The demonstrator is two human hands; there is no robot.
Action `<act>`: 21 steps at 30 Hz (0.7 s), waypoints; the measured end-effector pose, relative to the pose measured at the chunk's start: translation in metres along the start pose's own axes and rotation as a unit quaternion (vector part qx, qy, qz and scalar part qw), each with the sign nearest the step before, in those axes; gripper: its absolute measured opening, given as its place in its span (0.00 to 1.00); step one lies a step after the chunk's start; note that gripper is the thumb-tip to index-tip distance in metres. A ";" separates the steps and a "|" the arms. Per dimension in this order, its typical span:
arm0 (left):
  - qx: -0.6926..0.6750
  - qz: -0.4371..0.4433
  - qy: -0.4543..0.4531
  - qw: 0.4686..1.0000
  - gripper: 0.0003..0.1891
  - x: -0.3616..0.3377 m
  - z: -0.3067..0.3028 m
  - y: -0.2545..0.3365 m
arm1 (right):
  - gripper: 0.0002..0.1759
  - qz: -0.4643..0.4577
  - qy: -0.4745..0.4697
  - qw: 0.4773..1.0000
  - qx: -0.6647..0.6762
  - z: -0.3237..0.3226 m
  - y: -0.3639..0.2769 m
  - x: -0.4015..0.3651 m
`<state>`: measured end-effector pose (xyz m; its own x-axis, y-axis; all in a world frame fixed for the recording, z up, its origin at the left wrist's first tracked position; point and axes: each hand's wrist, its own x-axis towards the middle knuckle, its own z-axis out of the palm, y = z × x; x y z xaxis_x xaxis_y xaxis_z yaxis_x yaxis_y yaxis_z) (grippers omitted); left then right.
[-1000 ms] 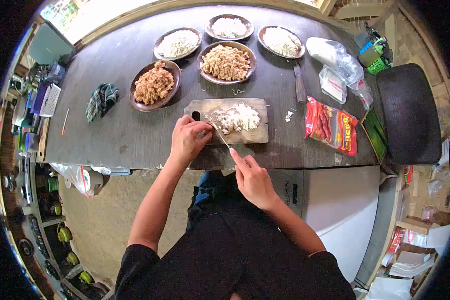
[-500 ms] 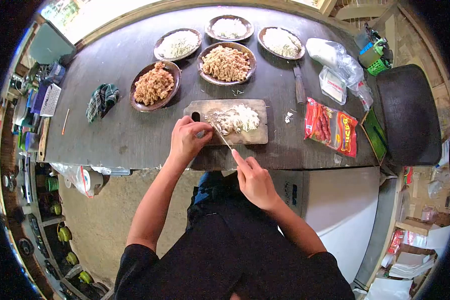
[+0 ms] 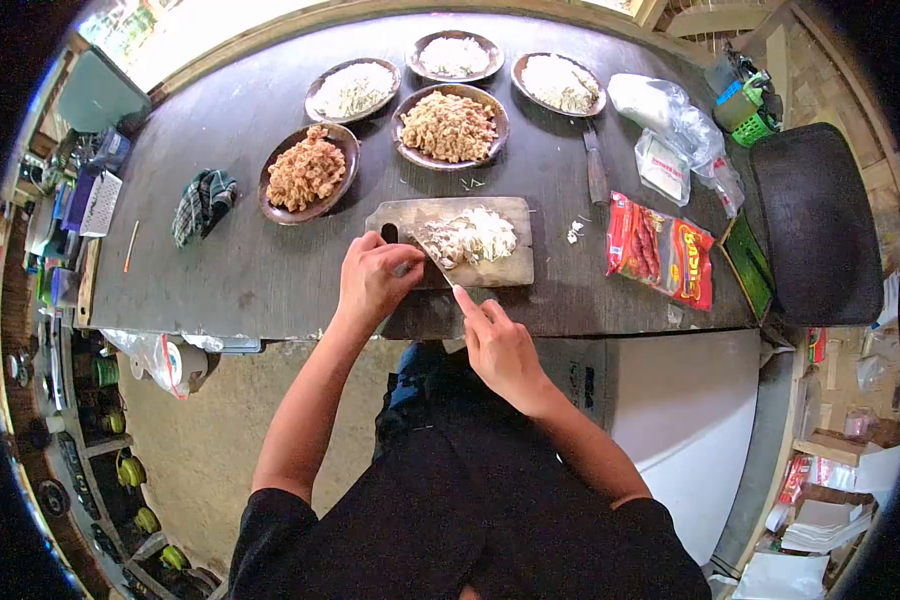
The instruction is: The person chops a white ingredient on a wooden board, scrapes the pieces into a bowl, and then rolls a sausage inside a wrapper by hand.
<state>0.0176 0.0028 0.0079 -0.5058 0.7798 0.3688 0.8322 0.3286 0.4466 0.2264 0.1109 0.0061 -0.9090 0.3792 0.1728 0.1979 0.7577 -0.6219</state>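
My right hand (image 3: 500,345) grips a knife (image 3: 440,266), index finger stretched along its back. The thin blade points up and left over the wooden cutting board (image 3: 390,212). Close to the blade, my left hand (image 3: 378,278) is closed in a pinch at the board's left front corner. What its fingers hold, if anything, is hidden. Pale shredded food (image 3: 475,238), possibly mushroom, lies heaped on the board to the right of the blade.
Behind the board stand plates of brown crumbly food (image 3: 450,125), (image 3: 308,172) and several plates of white shreds (image 3: 355,90). Another knife (image 3: 597,170), a red sausage packet (image 3: 660,250) and plastic bags (image 3: 685,130) lie right. A checked cloth (image 3: 205,205) lies left.
My right hand has moved slightly left and up with the knife, bringing the handle nearer the board. My left hand stays almost in place.
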 end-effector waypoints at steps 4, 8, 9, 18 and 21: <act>-0.002 -0.005 0.001 1.000 0.07 -0.002 0.003 -0.006 | 0.31 -0.011 0.005 0.999 0.041 -0.004 0.001 -0.009; -0.010 0.012 0.005 1.000 0.07 -0.002 0.005 -0.008 | 0.31 -0.015 0.003 0.999 0.035 -0.007 0.000 -0.011; -0.011 0.010 0.006 1.000 0.07 -0.002 0.005 -0.008 | 0.31 -0.011 -0.003 1.000 0.027 -0.006 -0.001 -0.010; -0.012 -0.004 0.013 1.000 0.07 -0.002 0.005 -0.006 | 0.33 -0.018 -0.001 1.000 -0.011 0.002 0.002 0.001; -0.006 -0.002 0.015 1.000 0.07 -0.002 0.006 -0.007 | 0.32 -0.014 0.002 1.000 0.015 -0.008 0.002 -0.004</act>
<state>0.0136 0.0022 -0.0010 -0.5157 0.7619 0.3919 0.8276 0.3247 0.4578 0.2340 0.1151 0.0107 -0.9124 0.3605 0.1939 0.1610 0.7515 -0.6397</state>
